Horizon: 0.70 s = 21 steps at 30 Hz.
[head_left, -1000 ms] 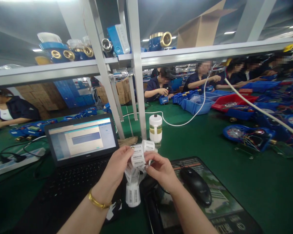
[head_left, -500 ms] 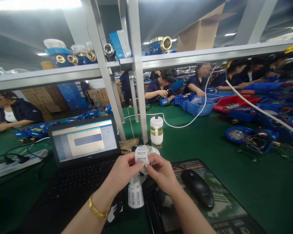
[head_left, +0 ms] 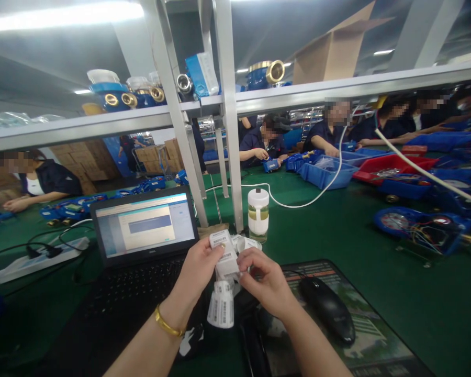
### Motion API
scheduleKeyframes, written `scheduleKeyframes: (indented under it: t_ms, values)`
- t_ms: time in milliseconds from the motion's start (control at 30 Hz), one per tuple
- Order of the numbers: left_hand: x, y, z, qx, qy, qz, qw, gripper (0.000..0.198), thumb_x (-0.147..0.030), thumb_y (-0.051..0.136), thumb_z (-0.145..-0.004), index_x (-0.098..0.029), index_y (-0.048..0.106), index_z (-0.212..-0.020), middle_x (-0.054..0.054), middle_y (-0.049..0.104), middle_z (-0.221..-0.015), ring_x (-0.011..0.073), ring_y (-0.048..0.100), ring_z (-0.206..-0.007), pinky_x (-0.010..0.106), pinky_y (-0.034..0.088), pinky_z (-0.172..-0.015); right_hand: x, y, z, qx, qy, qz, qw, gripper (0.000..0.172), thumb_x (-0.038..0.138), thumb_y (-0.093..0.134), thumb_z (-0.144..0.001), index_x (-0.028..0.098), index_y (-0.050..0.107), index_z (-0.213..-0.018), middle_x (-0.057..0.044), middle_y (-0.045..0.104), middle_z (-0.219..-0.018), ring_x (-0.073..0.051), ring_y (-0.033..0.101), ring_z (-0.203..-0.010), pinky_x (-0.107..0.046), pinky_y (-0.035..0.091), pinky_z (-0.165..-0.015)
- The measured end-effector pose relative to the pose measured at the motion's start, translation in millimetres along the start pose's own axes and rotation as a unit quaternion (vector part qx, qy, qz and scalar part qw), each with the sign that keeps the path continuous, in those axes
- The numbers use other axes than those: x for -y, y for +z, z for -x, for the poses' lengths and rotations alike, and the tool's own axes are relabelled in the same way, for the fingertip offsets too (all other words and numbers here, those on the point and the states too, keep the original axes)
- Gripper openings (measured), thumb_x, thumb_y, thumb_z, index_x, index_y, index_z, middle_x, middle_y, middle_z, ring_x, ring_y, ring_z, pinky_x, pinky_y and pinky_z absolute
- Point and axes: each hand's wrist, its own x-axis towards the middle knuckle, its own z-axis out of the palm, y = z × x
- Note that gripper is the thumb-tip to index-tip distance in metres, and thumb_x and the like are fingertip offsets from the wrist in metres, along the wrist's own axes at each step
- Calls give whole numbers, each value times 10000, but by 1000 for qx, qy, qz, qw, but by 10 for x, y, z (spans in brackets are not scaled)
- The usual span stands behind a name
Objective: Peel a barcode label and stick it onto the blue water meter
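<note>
My left hand, with a gold bracelet at the wrist, is closed on a white strip of barcode labels, thumb on its front. My right hand has its fingers curled, thumb and forefinger pinched at the strip's lower right edge. More of the label strip hangs and curls below, over the table. Behind the hands lie further loops of it, partly hidden. A black handheld device, perhaps a scanner, lies under my right forearm's inner side.
An open laptop stands left, a power strip beyond it. A drink bottle stands behind the hands. A black mouse rests on a mouse pad at right. Shelf posts rise ahead; co-workers sit beyond, among blue meters and bins.
My left hand has shifted slightly left with the label strip, which now tilts. My right hand has slid down to the strip's lower right edge. The view has turned slightly left.
</note>
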Motion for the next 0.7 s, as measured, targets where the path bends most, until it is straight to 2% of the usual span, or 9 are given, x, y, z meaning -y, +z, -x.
scheduleKeyframes:
  t_ms: [133,267,367,433,533,600,700]
  values:
    - [25,-2,-13,-19,-2,1,1000,384,-331,581,-667,-102,614,-973,72,673,-879,196,596,-774,251,437,-664,49,-24,-3,23,3,-25,999,73,160,526,-780,182,575,-730,-42,577,-951,-187,534,-879,-249,391,-643]
    - [33,2,-23,-27,-2,-10,1000,350,-325,564,-691,-99,625,-951,73,668,-868,200,587,-778,261,431,-674,40,-11,-2,27,2,-6,1000,99,146,518,-757,189,591,-809,-39,584,-951,-181,540,-853,-248,388,-619]
    - [51,12,-32,-38,3,-32,999,333,-307,552,-708,-109,620,-966,68,666,-870,195,589,-771,260,433,-669,-5,10,13,8,-4,6,1000,24,187,559,-786,186,583,-788,-46,590,-928,-184,545,-827,-247,389,-598]
    - [73,23,-34,-36,-3,-39,999,300,-306,540,-717,-110,619,-930,70,665,-846,194,593,-738,256,432,-632,-34,20,29,-15,-5,13,1000,50,220,579,-811,184,583,-775,-46,594,-913,-177,547,-789,-243,391,-583]
    - [119,35,-40,-31,-7,-46,998,277,-305,540,-718,-109,620,-897,83,664,-836,204,600,-725,261,435,-615,-58,26,53,-64,-1,55,996,29,221,604,-807,193,597,-803,-1,580,-762,-133,498,-599,-228,368,-519]
    - [154,36,-50,-30,-9,-46,998,287,-301,541,-717,-110,621,-916,88,663,-847,214,604,-742,269,442,-628,-63,25,61,-85,-20,97,991,40,196,606,-801,203,613,-839,25,557,-691,-118,454,-527,-225,350,-486]
    - [201,36,-68,-28,-14,-41,999,289,-294,541,-713,-112,621,-923,93,663,-852,220,609,-761,268,448,-631,-61,16,64,-74,-86,142,983,125,151,568,-834,229,624,-914,26,584,-758,-123,498,-590,-224,385,-534]
